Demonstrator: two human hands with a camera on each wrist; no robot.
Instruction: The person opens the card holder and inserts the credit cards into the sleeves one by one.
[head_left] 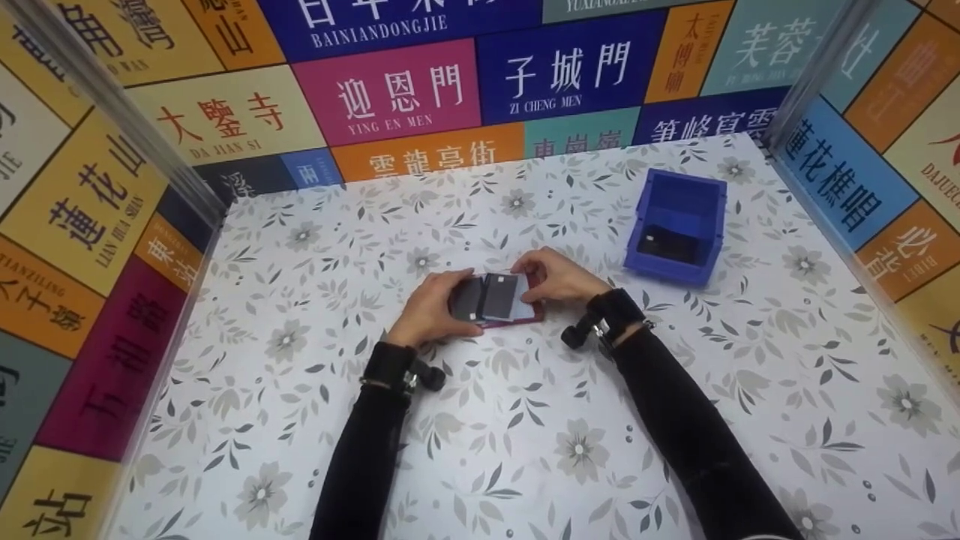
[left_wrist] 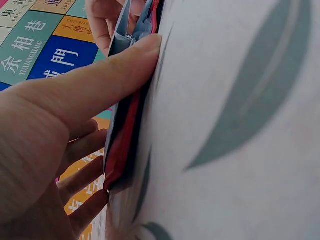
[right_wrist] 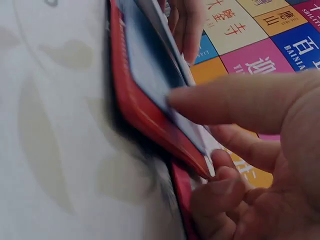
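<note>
A red card holder [head_left: 537, 314] lies spread on the table under both hands, with dark grey cards [head_left: 498, 297] and pale see-through sleeves [right_wrist: 150, 70] on top. My left hand [head_left: 427, 311] grips its left end, thumb along the near edge and fingers at the far edge. In the left wrist view, the red side [left_wrist: 122, 145] shows between thumb and fingers. At the right end, my right hand [head_left: 559, 277] pinches the sleeves and the red cover's corner. Its thumb [right_wrist: 225, 100] lies over the sleeve while the other fingers curl at the edge.
A blue plastic bin [head_left: 637, 259] stands at the back right, holding a dark flat item [head_left: 667, 244]. Printed panels [head_left: 390, 90] wall in the flower-patterned tabletop [head_left: 480, 450] at the back and both sides.
</note>
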